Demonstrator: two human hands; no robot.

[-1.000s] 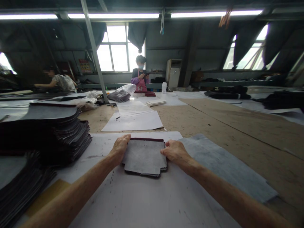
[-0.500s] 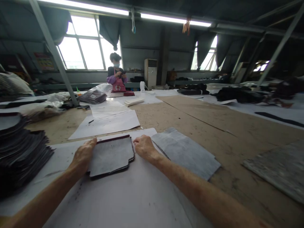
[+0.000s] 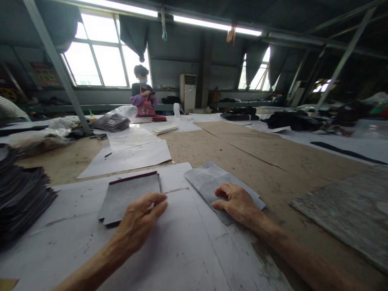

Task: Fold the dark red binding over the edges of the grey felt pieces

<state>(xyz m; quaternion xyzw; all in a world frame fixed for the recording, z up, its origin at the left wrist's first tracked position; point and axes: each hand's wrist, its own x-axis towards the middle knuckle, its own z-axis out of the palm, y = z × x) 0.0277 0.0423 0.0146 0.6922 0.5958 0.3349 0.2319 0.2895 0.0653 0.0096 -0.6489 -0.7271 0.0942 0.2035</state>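
Observation:
A grey panel with a dark red top edge (image 3: 130,192) lies on white paper, left of centre. My left hand (image 3: 141,220) is over its lower right part, thumb and fingers apart, holding nothing. To the right, my right hand (image 3: 235,202) is over a light grey sheet (image 3: 209,180), its thumb and fingers curved with a gap between them; it grips nothing. Whether its fingertips touch the sheet is unclear. A tall pile of dark pieces (image 3: 24,202) stands at the left edge.
White sheets (image 3: 130,159) lie beyond the panel on the brown tabletop (image 3: 194,149). A speckled grey mat (image 3: 348,210) is at the right. Plastic-wrapped goods (image 3: 112,120) sit at the back left. A person in a pink apron (image 3: 145,107) stands across the table.
Both hands have let go of the panel's sides. My left hand has moved right across its lower corner; my right hand has moved right, over the grey sheet. The view has shifted slightly right.

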